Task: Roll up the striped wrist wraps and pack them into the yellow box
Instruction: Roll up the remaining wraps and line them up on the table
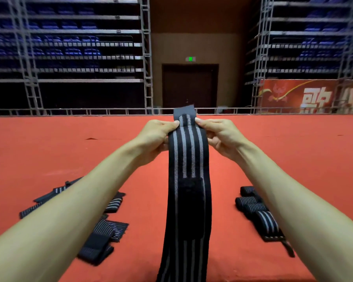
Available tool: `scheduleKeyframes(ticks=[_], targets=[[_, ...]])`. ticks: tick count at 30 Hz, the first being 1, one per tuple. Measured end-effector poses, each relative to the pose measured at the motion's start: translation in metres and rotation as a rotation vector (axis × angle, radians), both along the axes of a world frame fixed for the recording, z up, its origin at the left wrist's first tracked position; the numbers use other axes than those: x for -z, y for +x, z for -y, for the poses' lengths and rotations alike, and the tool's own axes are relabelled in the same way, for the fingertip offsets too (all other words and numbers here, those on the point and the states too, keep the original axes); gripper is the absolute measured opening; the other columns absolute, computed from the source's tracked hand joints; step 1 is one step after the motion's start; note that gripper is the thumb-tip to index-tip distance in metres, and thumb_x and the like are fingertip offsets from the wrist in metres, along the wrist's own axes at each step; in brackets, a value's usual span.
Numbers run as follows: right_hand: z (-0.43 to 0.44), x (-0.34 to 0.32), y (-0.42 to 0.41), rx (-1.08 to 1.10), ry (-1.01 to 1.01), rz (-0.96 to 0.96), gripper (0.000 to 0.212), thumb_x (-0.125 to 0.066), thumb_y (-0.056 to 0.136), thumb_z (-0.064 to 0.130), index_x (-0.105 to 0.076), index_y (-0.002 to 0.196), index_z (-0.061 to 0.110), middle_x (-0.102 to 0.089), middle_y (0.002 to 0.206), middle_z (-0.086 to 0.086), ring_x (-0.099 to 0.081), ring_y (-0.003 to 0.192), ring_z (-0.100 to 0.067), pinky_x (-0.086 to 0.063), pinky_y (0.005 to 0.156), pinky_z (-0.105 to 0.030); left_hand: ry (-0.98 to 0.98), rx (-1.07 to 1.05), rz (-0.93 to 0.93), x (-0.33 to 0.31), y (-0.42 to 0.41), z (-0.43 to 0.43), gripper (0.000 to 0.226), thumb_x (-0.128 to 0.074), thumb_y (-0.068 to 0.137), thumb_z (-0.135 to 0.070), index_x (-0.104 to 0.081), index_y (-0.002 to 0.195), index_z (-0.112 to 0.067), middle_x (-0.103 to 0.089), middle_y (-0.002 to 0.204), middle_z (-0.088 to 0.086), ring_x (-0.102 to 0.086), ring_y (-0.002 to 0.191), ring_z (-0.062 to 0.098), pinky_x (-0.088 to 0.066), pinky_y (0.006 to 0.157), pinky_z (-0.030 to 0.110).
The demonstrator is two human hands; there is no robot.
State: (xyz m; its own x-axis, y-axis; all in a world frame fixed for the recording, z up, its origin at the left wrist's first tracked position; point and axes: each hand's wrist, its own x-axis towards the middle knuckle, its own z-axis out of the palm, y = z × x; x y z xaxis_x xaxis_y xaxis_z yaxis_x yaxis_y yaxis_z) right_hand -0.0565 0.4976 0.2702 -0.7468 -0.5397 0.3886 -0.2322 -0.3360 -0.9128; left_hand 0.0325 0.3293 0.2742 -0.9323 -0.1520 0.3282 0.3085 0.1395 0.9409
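On the left of the red tabletop point(49, 149), a scatter of unrolled wraps point(105, 228) is lying flat. Five pieces are showing, but the left forearm is crossing over them, so the true count cannot be told. The left hand point(158, 135) is pinching the left edge of the held wrap point(189, 159) near its top end, thumb on the near face and fingers curling behind. This one wrap, black with grey stripes, is hanging in the middle between the two forearms, raised above the tabletop. Its plain dark end is sticking up above the thumbs, and its long body is running down toward the camera and out of the bottom edge. One black patch is sitting across its stripes partway down. The right hand point(219, 135) is pinching the opposite edge at the same height, in the same manner. Further right, four rolled wraps point(253, 204) are lying close together on the tabletop, partly hidden under the right forearm; the nearest is trailing a dark strap end. Beyond the tabletop, two banks of blue seats point(69, 47) are flanking one dark door point(190, 86), and one red banner point(306, 96) is hanging at the far right.
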Motion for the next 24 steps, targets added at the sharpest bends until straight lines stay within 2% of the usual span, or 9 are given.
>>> scheduleKeyframes(ticks=[2, 5, 9, 11, 13, 15, 17, 21, 24], targets=[[0.002, -0.001, -0.001, -0.001, -0.032, 0.016, 0.037, -0.067, 0.086, 0.013, -0.064, 0.113, -0.011, -0.062, 0.122, -0.028, -0.060, 0.104, -0.029, -0.054, 0.092, -0.034, 0.055, 0.002, 0.021, 0.001, -0.001, -0.003, 0.030, -0.048, 0.101, -0.022, -0.069, 0.099, -0.001, -0.068, 0.085, 0.013, -0.061, 0.070, 0.017, -0.052, 0.055, 0.024], [0.007, 0.022, -0.014, 0.044, 0.072, 0.040, 0.036, -0.069, 0.087, 0.015, -0.065, 0.111, -0.012, -0.067, 0.111, -0.024, -0.063, 0.095, -0.029, -0.055, 0.088, -0.034, -0.099, -0.139, 0.097, 0.030, -0.017, -0.004, 0.040, -0.039, 0.104, -0.030, -0.065, 0.108, 0.001, -0.068, 0.092, 0.015, -0.063, 0.077, 0.024, -0.051, 0.066, 0.031], [0.018, 0.079, -0.036, 0.096, 0.247, 0.197, 0.032, -0.068, 0.089, 0.014, -0.066, 0.108, -0.012, -0.068, 0.087, -0.013, -0.060, 0.063, -0.012, -0.053, 0.059, -0.023, -0.262, -0.186, 0.190, 0.091, -0.050, 0.004, 0.037, -0.032, 0.106, -0.027, -0.059, 0.094, -0.004, -0.056, 0.080, 0.010, -0.053, 0.067, 0.020, -0.043, 0.055, 0.028], [0.023, 0.102, -0.047, 0.099, 0.253, 0.249, 0.031, -0.065, 0.091, 0.012, -0.065, 0.110, -0.012, -0.065, 0.076, -0.006, -0.054, 0.048, -0.005, -0.047, 0.049, -0.018, -0.280, -0.230, 0.198, 0.117, -0.067, 0.009, 0.033, -0.032, 0.106, -0.026, -0.055, 0.091, -0.008, -0.053, 0.080, 0.006, -0.048, 0.068, 0.016, -0.038, 0.059, 0.030], [0.027, 0.121, -0.063, 0.075, 0.239, 0.270, 0.027, -0.063, 0.092, 0.012, -0.066, 0.110, -0.009, -0.068, 0.082, -0.008, -0.059, 0.056, -0.008, -0.050, 0.054, -0.018, -0.244, -0.258, 0.184, 0.137, -0.084, 0.014, 0.033, -0.034, 0.105, -0.026, -0.058, 0.095, -0.006, -0.060, 0.087, 0.005, -0.053, 0.074, 0.015, -0.043, 0.067, 0.031], [0.033, 0.136, -0.080, 0.042, 0.240, 0.250, 0.024, -0.064, 0.092, 0.011, -0.067, 0.111, -0.004, -0.071, 0.098, -0.013, -0.066, 0.078, -0.015, -0.056, 0.072, -0.026, -0.186, -0.283, 0.157, 0.154, -0.098, 0.016, 0.031, -0.038, 0.104, -0.028, -0.061, 0.104, -0.009, -0.066, 0.097, 0.002, -0.060, 0.085, 0.015, -0.048, 0.078, 0.033], [0.039, 0.156, -0.099, 0.038, 0.239, 0.246, 0.020, -0.065, 0.090, 0.007, -0.068, 0.108, 0.000, -0.071, 0.102, -0.011, -0.067, 0.089, -0.018, -0.055, 0.082, -0.030, -0.132, -0.309, 0.127, 0.171, -0.112, 0.017, 0.027, -0.041, 0.103, -0.028, -0.063, 0.109, -0.013, -0.067, 0.100, -0.002, -0.063, 0.092, 0.013, -0.049, 0.082, 0.029], [0.052, 0.206, -0.128, 0.056, 0.232, 0.312, 0.016, -0.065, 0.090, 0.006, -0.070, 0.104, 0.002, -0.072, 0.099, -0.009, -0.067, 0.087, -0.017, -0.053, 0.076, -0.026, -0.044, -0.312, 0.128, 0.216, -0.140, 0.022, 0.022, -0.044, 0.103, -0.026, -0.063, 0.107, -0.016, -0.068, 0.100, -0.005, -0.063, 0.092, 0.009, -0.049, 0.083, 0.025], [0.060, 0.250, -0.143, 0.059, 0.243, 0.403, 0.016, -0.068, 0.088, 0.009, -0.072, 0.102, 0.003, -0.068, 0.097, -0.012, -0.060, 0.085, -0.022, -0.046, 0.077, -0.030, -0.028, -0.292, 0.163, 0.257, -0.157, 0.031, 0.022, -0.043, 0.103, -0.023, -0.063, 0.108, -0.013, -0.066, 0.096, -0.008, -0.060, 0.086, 0.002, -0.046, 0.076, 0.014]])
